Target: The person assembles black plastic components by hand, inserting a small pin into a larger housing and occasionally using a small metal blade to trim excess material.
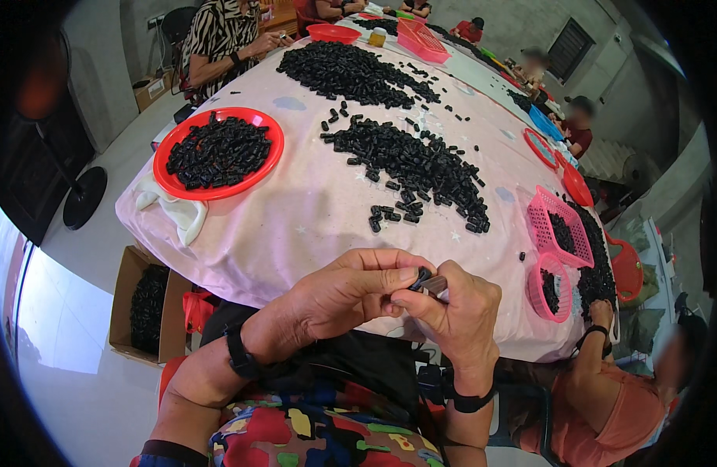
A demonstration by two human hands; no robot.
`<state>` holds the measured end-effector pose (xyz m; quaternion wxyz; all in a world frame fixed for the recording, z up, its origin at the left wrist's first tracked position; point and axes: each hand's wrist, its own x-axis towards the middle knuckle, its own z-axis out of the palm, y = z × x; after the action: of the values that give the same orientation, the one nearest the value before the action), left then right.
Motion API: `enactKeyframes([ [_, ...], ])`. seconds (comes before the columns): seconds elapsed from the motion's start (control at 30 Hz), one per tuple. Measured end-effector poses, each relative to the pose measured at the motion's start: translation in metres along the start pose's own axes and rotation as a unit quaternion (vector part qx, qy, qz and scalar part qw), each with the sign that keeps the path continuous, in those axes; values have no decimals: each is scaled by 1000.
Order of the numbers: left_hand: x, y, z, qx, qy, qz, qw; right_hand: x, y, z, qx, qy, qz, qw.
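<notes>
Both my hands meet in front of me above the near edge of the cloth-covered table. My left hand [357, 289] pinches a small black cylindrical part [423, 275] between thumb and fingertips. Right beside it, my right hand [461, 311] is closed on a small flat greyish piece [437, 288], partly see-through, whose end lies against the black part. What kind of piece that is, I cannot make out; fingers cover most of it. Beyond my hands lies a loose pile of similar black parts [421, 163], with several strays at its near side.
A red round tray [162, 175] of black parts rests at left, by a white cloth [189, 222]. Another black pile [343, 74] lies farther back. Pink baskets [539, 226] stand at right near a co-worker [615, 381]. A cardboard box [121, 311] sits on the floor at left.
</notes>
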<state>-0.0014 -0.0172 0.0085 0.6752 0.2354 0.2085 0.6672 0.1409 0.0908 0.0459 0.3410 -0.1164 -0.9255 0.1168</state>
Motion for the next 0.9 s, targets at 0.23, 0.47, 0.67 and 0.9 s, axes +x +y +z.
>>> enactKeyframes([
  [0.23,-1,1,1,-5,-1,3,1000,0,0,1,2,-6,1,1000],
  [0.47,-2,2,3,-4,8,4,1000,-1,0,4,-8,2,-13,1000],
  [0.67,-4,4,7,6,2,7,1000,0,-7,-7,3,23,12,1000],
  [0.9,-2,3,3,-1,3,6,1000,0,-4,-1,-12,13,16,1000],
])
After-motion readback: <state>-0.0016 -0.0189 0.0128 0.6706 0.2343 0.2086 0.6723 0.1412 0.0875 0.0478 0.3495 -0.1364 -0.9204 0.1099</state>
